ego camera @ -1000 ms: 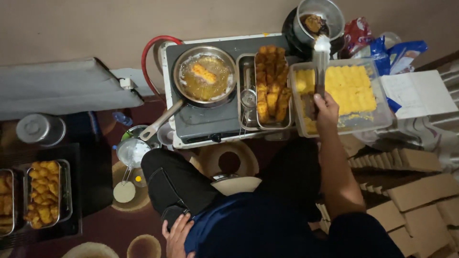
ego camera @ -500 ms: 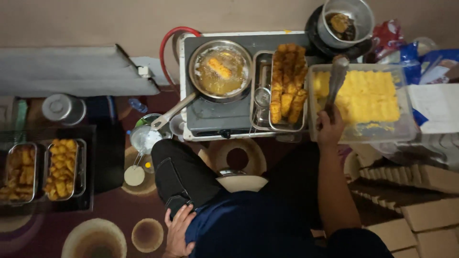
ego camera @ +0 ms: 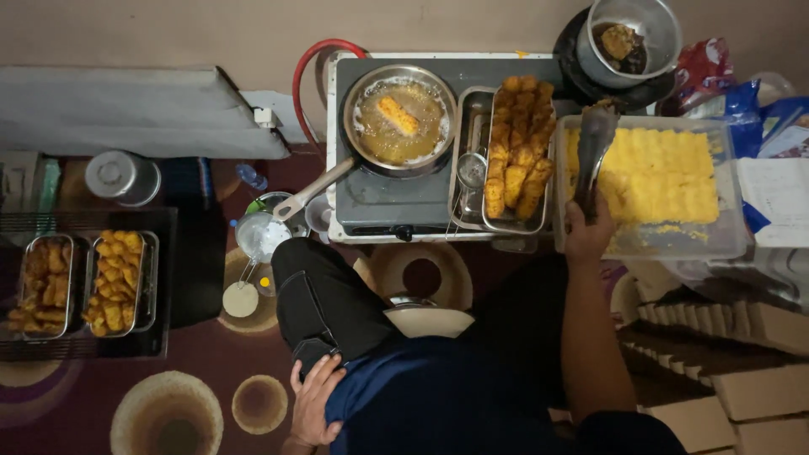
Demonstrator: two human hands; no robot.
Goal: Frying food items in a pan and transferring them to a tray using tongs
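Observation:
My right hand (ego camera: 587,233) grips a pair of metal tongs (ego camera: 594,147) whose tips reach over the left end of a clear plastic tub (ego camera: 731,244) full of pale yellow breaded pieces (ego camera: 666,173). My left hand (ego camera: 313,400) rests on my knee, fingers spread, holding nothing. To the left of the tub, a metal tray (ego camera: 472,109) holds several golden fried pieces (ego camera: 518,143). A frying pan (ego camera: 399,119) of bubbling oil with one piece in it sits on a grey tabletop stove (ego camera: 388,202).
A pot (ego camera: 632,29) with dark food stands at the back right. Two trays of fried pieces (ego camera: 118,282) lie on a rack at the left beside a metal tin (ego camera: 122,177). A sieve (ego camera: 257,236) and small bowls sit on the patterned floor; cardboard boxes (ego camera: 742,371) at right.
The view has shifted, so everything sits further right and lower. My right hand has drawn the tongs slightly back over the tub's left end. My left hand stays on my knee.

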